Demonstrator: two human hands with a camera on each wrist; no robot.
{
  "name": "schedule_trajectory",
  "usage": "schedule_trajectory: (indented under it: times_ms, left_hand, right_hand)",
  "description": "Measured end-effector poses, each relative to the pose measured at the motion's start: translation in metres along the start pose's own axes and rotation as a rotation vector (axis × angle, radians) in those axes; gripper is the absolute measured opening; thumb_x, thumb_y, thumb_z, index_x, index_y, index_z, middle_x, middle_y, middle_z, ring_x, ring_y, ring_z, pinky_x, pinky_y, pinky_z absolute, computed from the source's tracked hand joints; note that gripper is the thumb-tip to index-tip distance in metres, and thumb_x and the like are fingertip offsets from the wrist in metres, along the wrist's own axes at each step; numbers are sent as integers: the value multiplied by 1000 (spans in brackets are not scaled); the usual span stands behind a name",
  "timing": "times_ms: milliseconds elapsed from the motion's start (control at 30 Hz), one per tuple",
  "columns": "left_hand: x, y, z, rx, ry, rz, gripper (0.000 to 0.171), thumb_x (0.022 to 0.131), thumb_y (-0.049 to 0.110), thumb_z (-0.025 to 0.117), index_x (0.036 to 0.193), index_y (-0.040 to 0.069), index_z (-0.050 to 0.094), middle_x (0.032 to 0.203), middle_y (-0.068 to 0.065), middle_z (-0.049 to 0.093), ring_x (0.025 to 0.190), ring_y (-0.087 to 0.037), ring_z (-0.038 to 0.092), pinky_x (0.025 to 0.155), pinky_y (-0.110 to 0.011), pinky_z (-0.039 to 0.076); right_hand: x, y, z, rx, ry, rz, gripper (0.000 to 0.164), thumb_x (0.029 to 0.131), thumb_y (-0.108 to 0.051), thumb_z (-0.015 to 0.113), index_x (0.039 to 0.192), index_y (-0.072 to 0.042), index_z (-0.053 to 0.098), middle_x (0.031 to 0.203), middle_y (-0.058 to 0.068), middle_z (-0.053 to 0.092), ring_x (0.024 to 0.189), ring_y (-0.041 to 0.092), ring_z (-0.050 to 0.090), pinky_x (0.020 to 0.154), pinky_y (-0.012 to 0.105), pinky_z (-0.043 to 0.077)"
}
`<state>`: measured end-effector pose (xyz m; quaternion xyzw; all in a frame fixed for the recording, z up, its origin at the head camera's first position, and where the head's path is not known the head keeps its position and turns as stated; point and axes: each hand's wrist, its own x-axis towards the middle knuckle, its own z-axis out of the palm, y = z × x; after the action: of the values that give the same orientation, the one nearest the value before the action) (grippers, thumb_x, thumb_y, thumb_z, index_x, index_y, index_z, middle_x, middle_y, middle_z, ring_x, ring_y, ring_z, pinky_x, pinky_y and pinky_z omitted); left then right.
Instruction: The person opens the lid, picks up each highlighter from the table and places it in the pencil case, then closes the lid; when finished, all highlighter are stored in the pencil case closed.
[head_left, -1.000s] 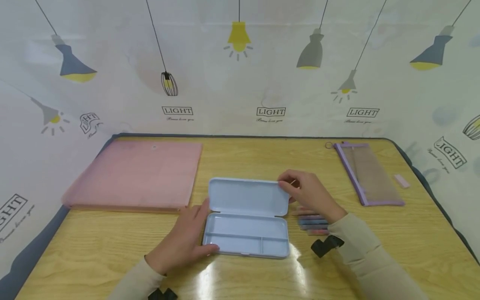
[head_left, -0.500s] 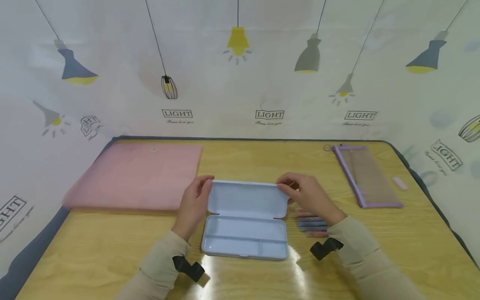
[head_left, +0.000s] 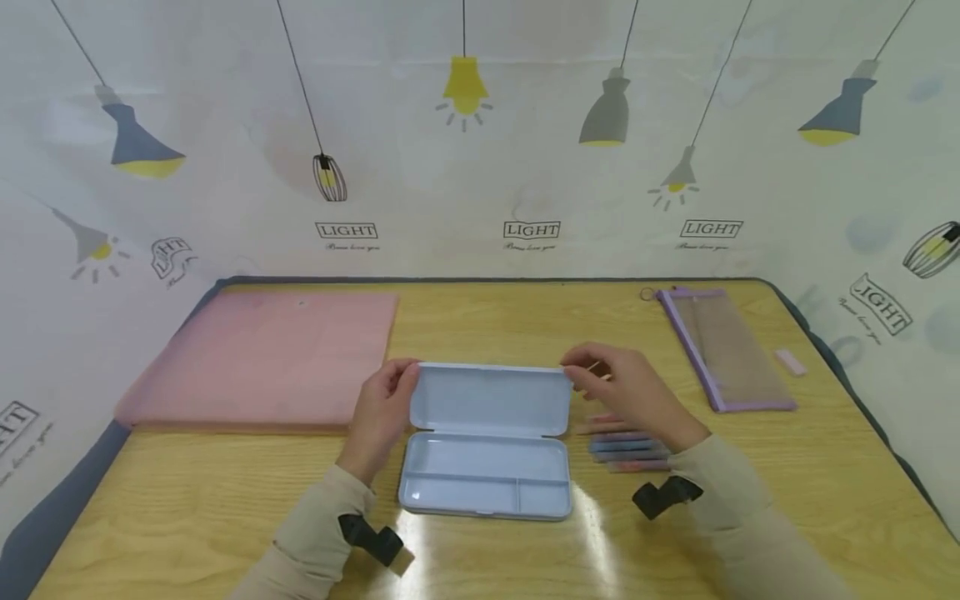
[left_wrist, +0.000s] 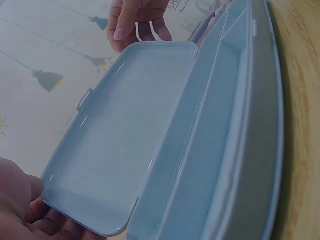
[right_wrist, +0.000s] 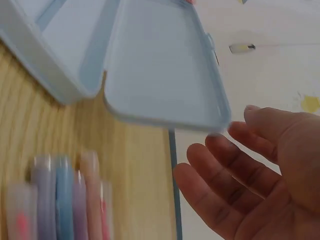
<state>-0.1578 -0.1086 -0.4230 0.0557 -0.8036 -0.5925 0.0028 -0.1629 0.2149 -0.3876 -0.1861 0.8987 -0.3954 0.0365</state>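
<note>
A light blue pencil case (head_left: 480,496) lies open on the table, its lid (head_left: 491,402) raised at the back and its divided compartments showing no contents. My left hand (head_left: 381,412) pinches the lid's far left corner, thumb on the edge and fingers behind it, as the left wrist view shows. At the opposite corner is my right hand (head_left: 633,392). Its relaxed fingers (right_wrist: 200,160) lie right at the lid's edge in the right wrist view, with the thumb apart from it. Several pastel pens (head_left: 626,446) lie right of the case, partly behind the right hand.
A large pink folder (head_left: 258,358) lies on the left of the wooden table (head_left: 480,321). At the right are a purple-trimmed mesh zip pouch (head_left: 731,350) and a small pale pink block (head_left: 790,362). A lamp-patterned curtain (head_left: 420,150) stands around the back and sides.
My left hand has gone from the pencil case's front left side up to the lid's far left corner. My right hand has eased slightly rightward off the lid's right corner.
</note>
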Motion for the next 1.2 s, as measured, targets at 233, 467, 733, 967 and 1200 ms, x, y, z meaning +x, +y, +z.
schedule_trajectory:
  times_ms: [233,467,733,967,1200]
  left_hand:
    - [1,-1,-1,2,-14,-11,33,105,28,48,123,4,62,120,-14,64,107,-24,58,89,-34,48]
    - [2,1,-3,9,-18,-18,33,105,29,47,122,4,61,118,-13,63,104,-22,57,86,-31,47]
    - [3,-2,-1,4,-12,-12,32,105,28,49,121,4,62,114,-14,64,100,-22,57,81,-28,46]
    - [3,-2,-1,3,-1,-1,32,104,28,49,121,3,62,114,-14,64,102,-23,58,85,-31,47]
    - [1,-6,-2,23,-6,-28,35,105,31,47,122,5,62,116,-13,64,105,-22,57,90,-36,45]
  right_hand:
    - [-26,31,-31,-200,-13,-4,19,97,-22,64,112,-10,68,100,-1,70,89,12,65,77,28,54]
    - [-33,56,-37,-355,-129,-6,13,94,-16,67,104,-10,72,95,-2,68,85,11,61,75,34,53]
    - [-31,65,-35,-411,-196,-82,7,91,-12,69,95,-14,74,89,-6,66,82,10,58,74,32,49]
    - [-26,70,-34,-413,-204,-100,5,90,-13,70,89,-17,72,83,-9,62,76,5,53,70,29,46]
    - [-31,67,-37,-276,-185,-25,3,93,-14,68,94,-14,71,84,-7,65,73,3,58,67,25,50]
